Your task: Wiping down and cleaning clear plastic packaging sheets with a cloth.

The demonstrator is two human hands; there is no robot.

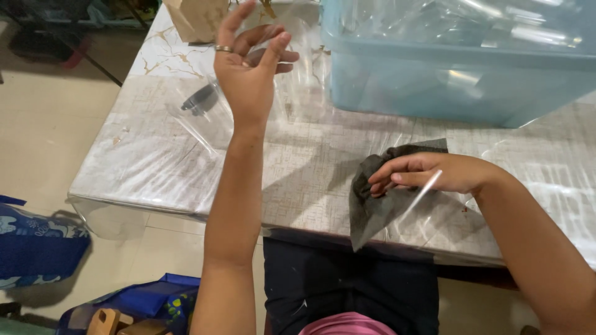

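Observation:
My left hand, a ring on one finger, is raised above the table with its fingers curled around a clear plastic bag. The bag hangs below the hand, and a small dark piece shows through it. My right hand rests near the table's front edge, pinching a dark grey cloth together with a clear plastic sleeve. The cloth's lower corner droops over the table edge. The two hands are apart, with the left farther back and to the left.
A pale blue translucent bin holding clear plastic packs fills the back right. A brown paper bag stands at the back. The table has a pale patterned cover under clear film. Blue bags lie on the floor to the left.

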